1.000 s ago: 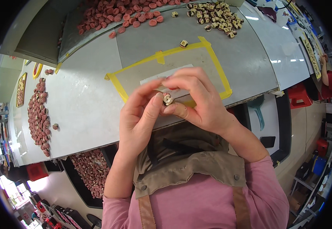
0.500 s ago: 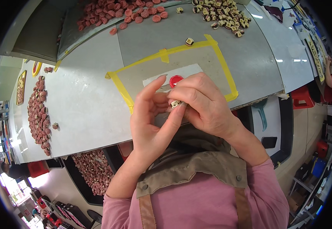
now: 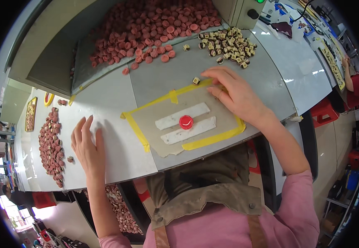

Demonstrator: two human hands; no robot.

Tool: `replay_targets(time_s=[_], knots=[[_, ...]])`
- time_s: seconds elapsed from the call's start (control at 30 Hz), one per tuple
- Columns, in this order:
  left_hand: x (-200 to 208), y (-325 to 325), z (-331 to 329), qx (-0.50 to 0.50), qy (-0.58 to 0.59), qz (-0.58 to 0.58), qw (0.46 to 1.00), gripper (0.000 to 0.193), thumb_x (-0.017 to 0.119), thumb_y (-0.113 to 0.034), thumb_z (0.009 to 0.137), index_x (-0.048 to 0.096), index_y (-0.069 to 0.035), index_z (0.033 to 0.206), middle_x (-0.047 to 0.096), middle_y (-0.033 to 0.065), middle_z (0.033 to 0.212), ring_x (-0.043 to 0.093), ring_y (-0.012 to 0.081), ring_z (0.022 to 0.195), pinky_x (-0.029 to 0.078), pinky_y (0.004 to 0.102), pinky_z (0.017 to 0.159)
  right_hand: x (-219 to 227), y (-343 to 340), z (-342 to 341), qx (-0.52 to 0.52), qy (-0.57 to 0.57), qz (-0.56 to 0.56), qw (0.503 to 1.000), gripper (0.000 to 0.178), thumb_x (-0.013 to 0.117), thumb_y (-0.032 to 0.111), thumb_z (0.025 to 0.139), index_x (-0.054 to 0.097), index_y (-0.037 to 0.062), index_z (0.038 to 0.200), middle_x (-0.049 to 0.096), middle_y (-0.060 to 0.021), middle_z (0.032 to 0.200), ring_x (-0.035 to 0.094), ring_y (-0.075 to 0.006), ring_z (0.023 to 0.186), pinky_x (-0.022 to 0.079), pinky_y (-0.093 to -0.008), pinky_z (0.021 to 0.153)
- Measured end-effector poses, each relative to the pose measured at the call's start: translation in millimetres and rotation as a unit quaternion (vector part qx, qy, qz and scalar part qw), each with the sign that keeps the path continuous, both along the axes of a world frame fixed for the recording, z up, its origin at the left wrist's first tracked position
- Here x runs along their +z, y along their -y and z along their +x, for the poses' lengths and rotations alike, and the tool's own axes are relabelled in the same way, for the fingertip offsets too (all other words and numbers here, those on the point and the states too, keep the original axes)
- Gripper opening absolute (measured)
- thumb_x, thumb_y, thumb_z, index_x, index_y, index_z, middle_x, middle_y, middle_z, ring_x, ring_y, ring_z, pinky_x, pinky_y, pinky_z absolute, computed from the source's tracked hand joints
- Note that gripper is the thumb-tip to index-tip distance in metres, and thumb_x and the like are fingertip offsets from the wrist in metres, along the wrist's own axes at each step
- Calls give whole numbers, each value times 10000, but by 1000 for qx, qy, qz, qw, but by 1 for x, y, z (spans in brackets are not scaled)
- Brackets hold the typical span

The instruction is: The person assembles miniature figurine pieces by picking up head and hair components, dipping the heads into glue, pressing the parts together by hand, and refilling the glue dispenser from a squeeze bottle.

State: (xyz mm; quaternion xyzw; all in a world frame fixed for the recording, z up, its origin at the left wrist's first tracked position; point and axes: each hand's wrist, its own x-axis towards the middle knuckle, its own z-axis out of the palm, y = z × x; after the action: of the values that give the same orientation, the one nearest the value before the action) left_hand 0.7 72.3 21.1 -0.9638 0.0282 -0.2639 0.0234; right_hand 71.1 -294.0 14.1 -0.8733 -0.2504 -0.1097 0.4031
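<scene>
My left hand [image 3: 89, 149] hovers over the pale tabletop at the left, its fingers and thumb apart. Beside it lies a long pile of pink ridged pieces with cream and dark parts [image 3: 51, 146], and one loose piece [image 3: 70, 159] sits between pile and hand. My right hand [image 3: 239, 97] is over the far right corner of a yellow-taped board [image 3: 146, 120], fingers apart. Just left of its fingertips is a small cream-and-dark cube-like piece [image 3: 196, 80]. On the board, a round red cap-like thing [image 3: 186, 122] sits between two white strips [image 3: 183, 115]. Neither palm shows.
A large heap of pink ridged cups [image 3: 159, 25] spreads from a metal housing [image 3: 43, 62] at the back. Several cream-and-dark pieces [image 3: 229, 47] lie right of it. Below the table edge stands a bin of pink pieces [image 3: 121, 211]. Another person's arm [image 3: 347, 72] shows far right.
My hands have parted from over the board, where they held a small pink-and-cream piece together. The left has gone left toward the pile, the right forward to the loose cube-like piece.
</scene>
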Motion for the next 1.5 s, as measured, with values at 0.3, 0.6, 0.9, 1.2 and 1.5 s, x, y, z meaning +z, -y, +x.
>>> replay_targets(time_s=[0.3,0.6,0.9,1.2,1.5], knots=[[2,127,127,-236,-75,-265,932,241,643,-135,831,620,-68,1062,606,139,1067,580,330,1004,480,405,835,14,-10,8,42,37,-92,994,212,615,48,847,580,45,1056,591,-103,992,591,-277,890,489,-355,773],[-16,112,116,-285,-56,-265,919,156,581,-138,898,608,-52,1024,620,105,959,619,268,831,497,356,731,13,8,-18,83,-42,-106,990,197,629,63,852,622,27,1046,564,-113,966,595,-274,846,492,-333,771],[-2,78,2,-137,-304,-886,323,300,498,-183,999,545,47,1185,614,128,1113,616,103,898,527,206,811,12,2,-28,30,-39,-121,991,150,626,65,852,615,13,993,575,-113,942,595,-256,822,486,-332,732],[-20,87,-27,-160,-250,-893,338,318,547,-133,968,539,-8,1261,611,77,1152,601,106,950,500,238,841,23,-54,-41,105,-50,-78,990,141,616,53,852,627,5,984,580,-105,909,589,-271,834,481,-345,718],[-28,82,-33,-210,-238,-897,308,344,485,-125,993,496,-12,1316,567,88,1242,575,105,997,467,248,860,20,-71,-43,146,12,-170,975,143,647,56,813,642,21,952,574,-94,883,577,-275,836,478,-364,727]])
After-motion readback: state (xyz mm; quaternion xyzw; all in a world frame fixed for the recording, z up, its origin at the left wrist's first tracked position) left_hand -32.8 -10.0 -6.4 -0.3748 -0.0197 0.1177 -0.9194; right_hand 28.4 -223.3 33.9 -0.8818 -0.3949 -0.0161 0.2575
